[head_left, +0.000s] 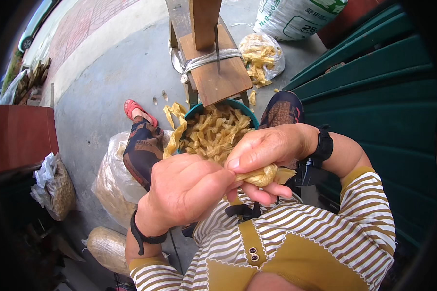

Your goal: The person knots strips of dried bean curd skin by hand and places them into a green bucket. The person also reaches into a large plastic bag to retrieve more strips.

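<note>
left hand (188, 190) and right hand (272, 148) both pinch the yellow folded strip (263, 176), so it won't slip, i'd guess from afar

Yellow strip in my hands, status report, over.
Left hand and right hand closed on the yellow strip. Strip looped into a bundle, flat end at right. Nothing seen blocking it; teal tub beyond.
</note>
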A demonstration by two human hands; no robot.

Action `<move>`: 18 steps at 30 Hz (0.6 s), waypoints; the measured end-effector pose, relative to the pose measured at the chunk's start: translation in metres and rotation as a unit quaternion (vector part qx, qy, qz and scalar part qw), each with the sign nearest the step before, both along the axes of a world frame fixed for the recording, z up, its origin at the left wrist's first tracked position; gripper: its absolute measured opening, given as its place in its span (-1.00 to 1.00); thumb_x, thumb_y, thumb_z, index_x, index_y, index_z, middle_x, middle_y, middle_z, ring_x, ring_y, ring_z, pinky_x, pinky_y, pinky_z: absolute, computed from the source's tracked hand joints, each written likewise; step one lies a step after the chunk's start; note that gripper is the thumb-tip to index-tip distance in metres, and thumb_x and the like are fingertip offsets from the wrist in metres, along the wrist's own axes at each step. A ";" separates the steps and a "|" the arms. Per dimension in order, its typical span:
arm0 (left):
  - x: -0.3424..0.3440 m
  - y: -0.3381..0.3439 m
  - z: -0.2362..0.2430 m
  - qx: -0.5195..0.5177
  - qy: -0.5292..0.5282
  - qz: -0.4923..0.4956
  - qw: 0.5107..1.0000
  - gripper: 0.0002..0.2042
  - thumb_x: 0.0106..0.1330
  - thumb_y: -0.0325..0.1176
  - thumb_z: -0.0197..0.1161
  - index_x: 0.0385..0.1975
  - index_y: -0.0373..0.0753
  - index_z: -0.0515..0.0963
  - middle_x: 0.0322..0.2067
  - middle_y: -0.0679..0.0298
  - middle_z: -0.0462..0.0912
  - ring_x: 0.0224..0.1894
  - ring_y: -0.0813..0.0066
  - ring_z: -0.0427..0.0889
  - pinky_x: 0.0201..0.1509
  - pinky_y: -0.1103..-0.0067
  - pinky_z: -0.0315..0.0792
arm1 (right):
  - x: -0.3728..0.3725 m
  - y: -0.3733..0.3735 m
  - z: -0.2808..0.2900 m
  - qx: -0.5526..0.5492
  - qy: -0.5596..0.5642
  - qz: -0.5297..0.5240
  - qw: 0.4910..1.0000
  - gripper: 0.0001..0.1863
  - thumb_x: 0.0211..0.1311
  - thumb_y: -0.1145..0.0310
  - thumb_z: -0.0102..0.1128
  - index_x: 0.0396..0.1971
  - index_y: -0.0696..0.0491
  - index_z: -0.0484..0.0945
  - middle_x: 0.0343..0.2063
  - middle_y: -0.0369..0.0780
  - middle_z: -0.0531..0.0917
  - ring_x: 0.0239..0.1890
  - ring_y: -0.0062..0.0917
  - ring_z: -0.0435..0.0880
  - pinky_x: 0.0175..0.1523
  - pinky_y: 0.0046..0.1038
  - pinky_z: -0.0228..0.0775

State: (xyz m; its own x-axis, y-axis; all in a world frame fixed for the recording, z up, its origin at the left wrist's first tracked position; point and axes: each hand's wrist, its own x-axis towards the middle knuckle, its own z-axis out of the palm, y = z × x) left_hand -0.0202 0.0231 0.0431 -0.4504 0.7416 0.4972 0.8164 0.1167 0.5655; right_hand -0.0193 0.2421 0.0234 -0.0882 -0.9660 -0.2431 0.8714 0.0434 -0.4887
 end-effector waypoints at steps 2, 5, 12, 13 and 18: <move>0.007 -0.006 0.013 -0.018 -0.007 -0.034 0.999 -0.74 -0.09 -0.45 0.43 -0.40 -0.22 0.52 -0.63 0.33 0.54 -0.66 0.45 0.51 -0.63 0.60 0.32 | 0.013 -0.003 0.001 -0.017 0.022 0.012 1.000 -0.58 0.42 0.20 -0.19 -0.20 0.31 0.44 -0.56 -0.27 0.51 -0.76 -0.73 0.35 -0.49 -0.71 0.35; 0.021 -0.012 0.020 -0.034 0.032 -0.071 0.996 -0.74 -0.13 -0.46 0.40 -0.39 -0.25 0.53 -0.66 0.37 0.50 -0.73 0.59 0.41 -0.75 0.66 0.15 | 0.021 -0.002 0.005 -0.012 0.132 0.091 0.987 -0.63 0.44 0.14 -0.22 -0.33 0.14 0.44 -0.57 -0.39 0.42 -0.60 -0.79 0.31 -0.51 -0.66 0.21; 0.019 -0.063 0.014 0.067 -0.104 0.138 0.983 -0.78 -0.20 -0.51 0.38 -0.49 -0.25 0.54 -0.77 0.36 0.43 -0.80 0.52 0.36 -0.72 0.62 0.18 | 0.036 0.021 0.005 0.141 0.092 0.016 0.986 -0.65 0.43 0.21 -0.17 -0.52 0.10 0.39 -0.73 -0.39 0.36 -0.72 -0.79 0.29 -0.25 -0.55 0.39; 0.014 -0.058 0.008 0.030 -0.155 0.074 0.985 -0.78 -0.20 -0.51 0.42 -0.50 -0.25 0.55 -0.74 0.30 0.52 -0.77 0.45 0.43 -0.69 0.57 0.23 | 0.039 0.016 -0.009 0.136 0.070 -0.093 0.984 -0.65 0.43 0.21 -0.15 -0.53 0.09 0.40 -0.78 -0.41 0.34 -0.79 -0.80 0.28 -0.18 -0.55 0.47; -0.001 -0.034 -0.009 0.027 -0.179 0.105 0.978 -0.85 -0.11 -0.52 0.41 -0.56 -0.28 0.55 -0.68 0.24 0.56 -0.68 0.40 0.52 -0.60 0.59 0.33 | 0.012 0.025 -0.029 0.290 0.262 -0.358 0.848 -0.58 0.45 0.16 -0.25 -0.25 0.20 0.50 -0.33 -0.19 0.59 -0.30 -0.56 0.60 0.00 -0.47 0.43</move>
State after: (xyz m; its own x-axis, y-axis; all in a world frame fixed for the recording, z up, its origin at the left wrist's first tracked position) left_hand -0.0211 -0.0111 0.0336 -0.7417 0.5916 0.3161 0.5270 0.2225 0.8202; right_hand -0.0074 0.2669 -0.0056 -0.8446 -0.3501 -0.4050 0.4454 -0.0397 -0.8945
